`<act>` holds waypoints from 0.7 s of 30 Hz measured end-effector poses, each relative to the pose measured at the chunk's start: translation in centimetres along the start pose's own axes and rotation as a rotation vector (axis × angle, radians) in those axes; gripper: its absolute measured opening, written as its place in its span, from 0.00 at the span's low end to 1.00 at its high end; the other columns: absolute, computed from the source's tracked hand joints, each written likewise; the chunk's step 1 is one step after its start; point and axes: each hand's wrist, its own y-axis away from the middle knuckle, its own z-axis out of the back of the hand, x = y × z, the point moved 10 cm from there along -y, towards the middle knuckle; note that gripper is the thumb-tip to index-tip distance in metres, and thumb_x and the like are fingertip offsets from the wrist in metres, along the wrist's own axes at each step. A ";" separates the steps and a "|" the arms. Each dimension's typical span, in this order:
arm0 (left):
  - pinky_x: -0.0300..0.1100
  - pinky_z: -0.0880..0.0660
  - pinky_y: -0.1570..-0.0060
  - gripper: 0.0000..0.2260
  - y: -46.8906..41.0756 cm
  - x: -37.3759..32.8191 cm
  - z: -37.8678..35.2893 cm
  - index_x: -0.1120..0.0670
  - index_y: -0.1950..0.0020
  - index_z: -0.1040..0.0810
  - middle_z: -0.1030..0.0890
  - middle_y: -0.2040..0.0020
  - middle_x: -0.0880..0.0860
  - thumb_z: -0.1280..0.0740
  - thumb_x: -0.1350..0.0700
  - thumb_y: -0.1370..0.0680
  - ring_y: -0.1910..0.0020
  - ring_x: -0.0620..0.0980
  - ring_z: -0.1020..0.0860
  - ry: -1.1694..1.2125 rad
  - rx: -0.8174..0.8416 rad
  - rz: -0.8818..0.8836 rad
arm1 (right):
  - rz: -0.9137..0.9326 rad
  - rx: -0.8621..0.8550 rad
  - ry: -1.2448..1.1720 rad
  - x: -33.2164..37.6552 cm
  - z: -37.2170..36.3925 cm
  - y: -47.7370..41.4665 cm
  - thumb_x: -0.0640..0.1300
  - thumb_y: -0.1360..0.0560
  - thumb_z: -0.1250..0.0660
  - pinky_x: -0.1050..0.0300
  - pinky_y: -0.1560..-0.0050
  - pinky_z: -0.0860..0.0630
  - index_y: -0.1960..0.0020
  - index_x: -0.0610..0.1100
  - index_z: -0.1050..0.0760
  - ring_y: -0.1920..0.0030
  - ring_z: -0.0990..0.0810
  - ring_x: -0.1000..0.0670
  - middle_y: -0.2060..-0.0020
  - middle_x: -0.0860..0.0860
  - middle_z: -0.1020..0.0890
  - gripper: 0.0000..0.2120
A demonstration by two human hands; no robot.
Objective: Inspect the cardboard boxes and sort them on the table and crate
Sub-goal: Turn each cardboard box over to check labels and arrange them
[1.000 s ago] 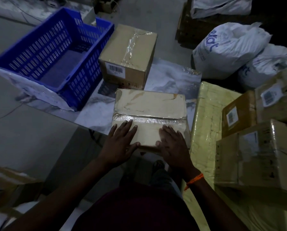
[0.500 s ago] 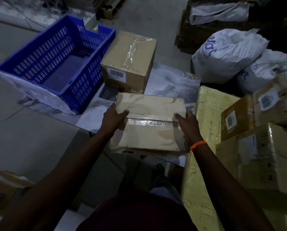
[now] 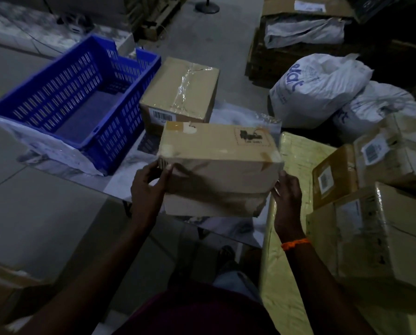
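Dim shot, but both grips are on a taped cardboard box [image 3: 216, 170], holding it tilted over the table [image 3: 127, 165]. The left grip [image 3: 149, 187] wraps the left end with its thumb on the near face, and the right grip [image 3: 287, 192] clamps the right end. Behind it sits a second box [image 3: 180, 90] with a barcode label, right beside the blue crate [image 3: 64, 88]. More wrapped boxes [image 3: 383, 228] are stacked on the right, with white sacks [image 3: 318, 90] behind them.
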 end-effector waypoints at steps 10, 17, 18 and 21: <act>0.41 0.25 0.39 0.24 2.0 -1.4 1.1 0.52 0.28 0.30 0.27 0.30 0.51 0.30 0.46 0.21 0.33 0.46 0.27 -0.168 -0.021 -0.117 | 0.290 -0.047 0.475 2.9 -0.3 2.4 0.49 0.21 0.27 0.57 0.35 0.24 0.32 0.44 0.27 0.35 0.23 0.50 0.36 0.46 0.21 0.21; 0.52 0.37 0.27 0.22 0.9 -7.0 -7.5 0.54 0.26 0.28 0.30 0.25 0.56 0.39 0.47 0.18 0.22 0.55 0.39 -0.746 0.271 -0.650 | 0.792 0.418 1.075 4.9 -13.6 4.2 0.57 0.18 0.40 0.38 0.22 0.39 0.21 0.41 0.34 0.20 0.38 0.38 0.21 0.39 0.34 0.31; 0.56 0.39 0.25 0.24 0.6 -6.7 -9.0 0.54 0.24 0.30 0.32 0.23 0.57 0.41 0.46 0.18 0.21 0.57 0.41 -0.836 0.321 -0.656 | 0.777 0.452 1.123 4.6 -14.8 4.1 0.58 0.18 0.43 0.36 0.22 0.39 0.20 0.40 0.35 0.19 0.39 0.37 0.21 0.38 0.35 0.32; 0.61 0.42 0.24 0.26 -0.9 -5.1 -10.9 0.56 0.20 0.38 0.39 0.19 0.59 0.47 0.46 0.16 0.19 0.59 0.44 -1.061 0.380 -0.624 | 0.659 0.525 1.260 3.0 -16.4 2.8 0.60 0.18 0.54 0.35 0.21 0.42 0.20 0.38 0.37 0.19 0.41 0.37 0.20 0.38 0.36 0.36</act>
